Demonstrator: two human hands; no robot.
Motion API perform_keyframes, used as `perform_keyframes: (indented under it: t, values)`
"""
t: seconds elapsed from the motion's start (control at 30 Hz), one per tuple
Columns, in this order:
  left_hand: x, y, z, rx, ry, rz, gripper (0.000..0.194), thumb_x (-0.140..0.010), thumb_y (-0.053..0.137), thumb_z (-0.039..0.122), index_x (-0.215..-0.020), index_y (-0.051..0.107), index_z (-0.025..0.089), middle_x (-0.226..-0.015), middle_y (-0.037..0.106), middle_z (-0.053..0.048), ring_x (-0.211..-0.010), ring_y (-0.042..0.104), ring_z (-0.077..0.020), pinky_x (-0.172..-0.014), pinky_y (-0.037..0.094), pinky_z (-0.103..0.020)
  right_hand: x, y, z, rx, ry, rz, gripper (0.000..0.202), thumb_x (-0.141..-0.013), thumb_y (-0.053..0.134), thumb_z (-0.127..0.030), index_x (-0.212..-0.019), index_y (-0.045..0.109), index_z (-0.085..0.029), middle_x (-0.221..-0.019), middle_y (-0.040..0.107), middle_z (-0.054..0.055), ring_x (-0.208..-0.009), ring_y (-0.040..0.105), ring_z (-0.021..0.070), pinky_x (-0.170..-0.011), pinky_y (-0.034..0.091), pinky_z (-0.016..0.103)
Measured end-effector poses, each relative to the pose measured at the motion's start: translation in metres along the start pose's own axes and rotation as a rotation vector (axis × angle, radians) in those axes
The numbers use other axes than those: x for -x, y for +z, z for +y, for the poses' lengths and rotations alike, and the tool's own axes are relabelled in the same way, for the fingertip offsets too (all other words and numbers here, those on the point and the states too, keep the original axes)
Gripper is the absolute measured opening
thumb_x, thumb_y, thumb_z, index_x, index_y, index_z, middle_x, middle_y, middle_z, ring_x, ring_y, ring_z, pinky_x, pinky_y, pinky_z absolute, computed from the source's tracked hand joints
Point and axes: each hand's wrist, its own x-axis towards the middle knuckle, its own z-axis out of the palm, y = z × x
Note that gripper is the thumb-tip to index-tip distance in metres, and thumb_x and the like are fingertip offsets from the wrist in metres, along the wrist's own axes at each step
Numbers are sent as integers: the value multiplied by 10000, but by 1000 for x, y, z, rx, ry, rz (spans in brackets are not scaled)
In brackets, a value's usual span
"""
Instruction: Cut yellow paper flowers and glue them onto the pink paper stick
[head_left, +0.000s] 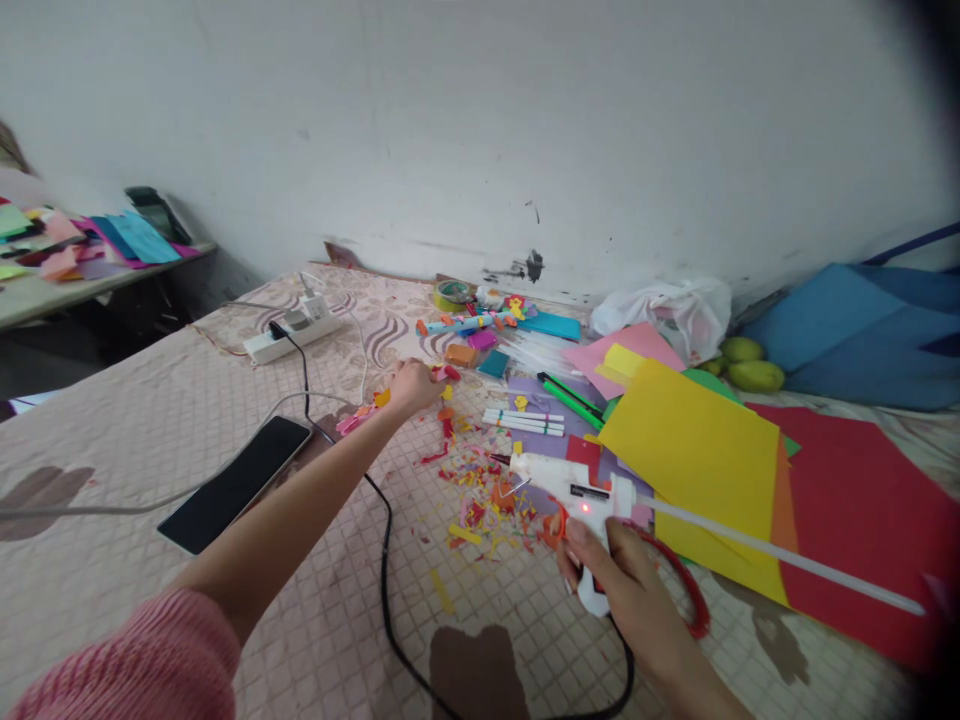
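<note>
In my right hand (pixel 637 590) is a white hot glue gun (pixel 555 475), its red light lit and its nozzle pointing left. A long translucent glue stick (pixel 787 556) sticks out of its back. My left hand (pixel 414 385) reaches across to small colourful craft pieces, with its fingers curled down and mostly hidden. A small red piece (pixel 450 373) shows at its fingertips; whether it is gripped is unclear. Pink and yellow cut pieces (pixel 358 418) lie left of that hand. Below the nozzle are paper scraps (pixel 480 505), and red-handled scissors (pixel 694 600) lie partly behind my right hand.
A black cord (pixel 385 530) loops over the tablecloth near a phone (pixel 236 485) and a power strip (pixel 292 335). White sticks (pixel 525 422), a green cutter (pixel 574 402), yellow sheets (pixel 697 460) and red sheets (pixel 847 520) lie to the right. Behind stands a wall (pixel 450 130).
</note>
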Motion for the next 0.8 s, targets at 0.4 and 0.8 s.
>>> perform_keyframes:
  t: [0.4, 0.8]
  values:
    - [-3, 4, -4, -13, 66, 23, 141, -640, 619, 276, -688, 649, 147, -915, 639, -133, -989, 525, -295, -834, 392, -374, -1, 0, 1, 2, 8, -5, 469, -840, 410, -566, -542, 492, -213, -519, 513, -13, -527, 494, 151, -519, 350, 260]
    - [26, -39, -18, 238, 195, 217, 159, -758, 512, 259, -877, 561, 165, -947, 624, -71, -812, 593, -158, -718, 448, -265, 0, 10, -8, -71, -17, 71, 441, -808, 436, -584, -571, 491, -217, -531, 528, -10, -508, 485, 151, -504, 372, 259]
